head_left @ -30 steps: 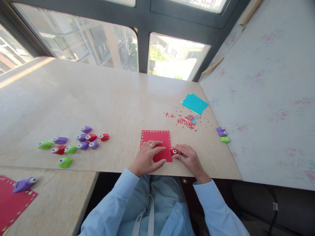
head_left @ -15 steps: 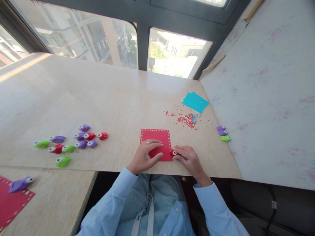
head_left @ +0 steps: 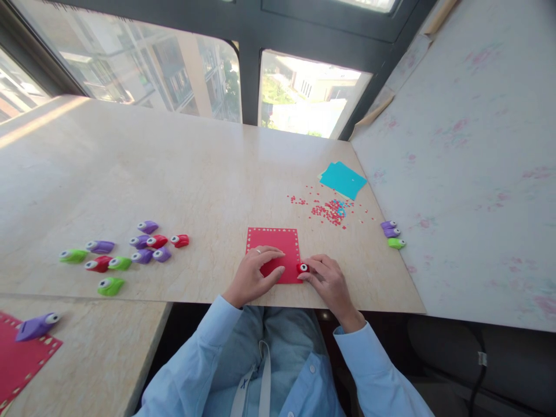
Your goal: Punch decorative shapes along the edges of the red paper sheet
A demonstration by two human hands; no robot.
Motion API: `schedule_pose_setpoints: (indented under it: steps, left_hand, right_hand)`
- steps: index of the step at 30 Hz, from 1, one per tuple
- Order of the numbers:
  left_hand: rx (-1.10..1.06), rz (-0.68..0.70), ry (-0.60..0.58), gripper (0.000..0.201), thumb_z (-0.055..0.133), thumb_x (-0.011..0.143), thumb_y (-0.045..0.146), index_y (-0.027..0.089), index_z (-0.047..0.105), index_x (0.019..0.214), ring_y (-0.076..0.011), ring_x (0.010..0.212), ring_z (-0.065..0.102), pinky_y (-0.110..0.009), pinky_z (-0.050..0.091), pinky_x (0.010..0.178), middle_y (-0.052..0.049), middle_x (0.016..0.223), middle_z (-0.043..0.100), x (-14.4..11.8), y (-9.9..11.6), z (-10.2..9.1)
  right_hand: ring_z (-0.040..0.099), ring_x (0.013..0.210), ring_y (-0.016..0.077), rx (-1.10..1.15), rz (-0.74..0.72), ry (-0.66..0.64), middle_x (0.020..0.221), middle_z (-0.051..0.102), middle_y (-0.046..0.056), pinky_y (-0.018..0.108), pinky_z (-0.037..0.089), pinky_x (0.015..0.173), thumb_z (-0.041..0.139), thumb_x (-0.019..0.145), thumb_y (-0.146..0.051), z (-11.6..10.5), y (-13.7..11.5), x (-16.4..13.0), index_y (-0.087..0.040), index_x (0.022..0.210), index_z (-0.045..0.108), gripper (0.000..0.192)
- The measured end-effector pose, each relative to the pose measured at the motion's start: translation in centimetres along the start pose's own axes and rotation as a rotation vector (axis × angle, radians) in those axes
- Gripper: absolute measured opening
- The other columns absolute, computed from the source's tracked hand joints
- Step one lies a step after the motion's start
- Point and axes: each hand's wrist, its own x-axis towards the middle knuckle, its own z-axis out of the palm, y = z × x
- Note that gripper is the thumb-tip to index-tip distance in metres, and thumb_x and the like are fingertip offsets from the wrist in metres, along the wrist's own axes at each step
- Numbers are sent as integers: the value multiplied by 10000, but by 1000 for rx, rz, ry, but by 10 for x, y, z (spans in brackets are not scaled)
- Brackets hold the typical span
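Right hand [head_left: 328, 281] fingers [head_left: 310, 269] pinching closed around a small red punch [head_left: 303, 267] at the red card's [head_left: 278, 243] right edge, near its lower corner. Left hand [head_left: 255, 273] lying flat, fingers spread, pressing the card onto the counter [head_left: 195, 174]. Lying at 1 o'clock: red paper bits [head_left: 328, 211]; at 9 o'clock: coloured punches [head_left: 125, 255].

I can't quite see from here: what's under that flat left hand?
The left hand lies flat on a red card with punched holes along its visible edges. The card's near-left part is covered by the hand, so holes there cannot be seen.
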Motion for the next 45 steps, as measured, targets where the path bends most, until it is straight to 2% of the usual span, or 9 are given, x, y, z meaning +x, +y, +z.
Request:
schedule_pose_setpoints:
  steps: [9,23,33,38,42,45]
  left_hand:
    - [-15,-6,5,251,607,890,335,199,682,1088,-203,1059,645,-378,522,940,-89,1129,695,0,1,-1]
    - [-8,-7,9,237,618,891,315,210,681,1093,-196,1049,640,-370,504,938,-72,1121,697,-1,-2,1]
    - [1,-4,8,225,618,891,312,212,682,1082,-193,1023,646,-357,503,911,-71,1099,703,0,-2,1]
    - [1,2,10,222,616,892,314,205,683,1074,-195,1012,648,-359,504,904,-78,1087,707,0,-1,1]
    - [-7,7,12,213,616,893,309,206,683,1066,-186,1001,648,-353,502,900,-68,1074,709,0,-1,1]
    - [-11,12,11,208,613,895,307,205,683,1062,-181,992,647,-347,502,893,-64,1065,711,1,0,1]
  right_hand:
    - [624,868,203,8,37,16,942,687,71,354,458,808,638,874,-495,4,-10,-10,-220,1083,708,353]
    - [622,842,187,0,90,25,927,676,58,330,476,809,635,876,-493,4,-9,-8,-206,1070,716,355]
    - [633,866,198,74,123,-2,974,688,74,356,491,844,642,870,-519,0,-8,-13,-214,1153,707,421]
    - [640,851,180,282,251,-12,1011,675,77,354,506,873,651,881,-505,-5,-11,-10,-217,1159,696,403]
    - [632,848,179,447,484,-32,969,673,78,320,515,816,660,850,-539,-13,-14,1,-183,1091,696,431]
    - [618,821,174,542,654,-121,909,677,70,299,496,774,691,791,-570,-21,-15,15,-159,992,676,458]
